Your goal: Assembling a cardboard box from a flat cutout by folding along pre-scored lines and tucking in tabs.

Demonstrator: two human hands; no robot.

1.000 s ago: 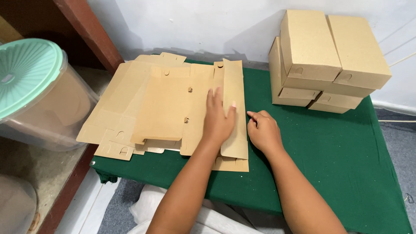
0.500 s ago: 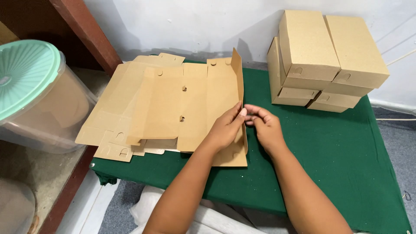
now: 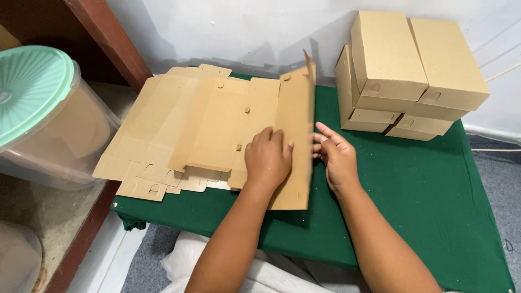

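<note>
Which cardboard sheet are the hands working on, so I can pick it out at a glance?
Start at the green cloth table and go to the pile of flat cardboard sheets at its left end. The top sheet is the one, with the left hand pressing on it and the right hand beside its edge. Unlike the flat ones beneath, its right panel is folded upright.
</note>
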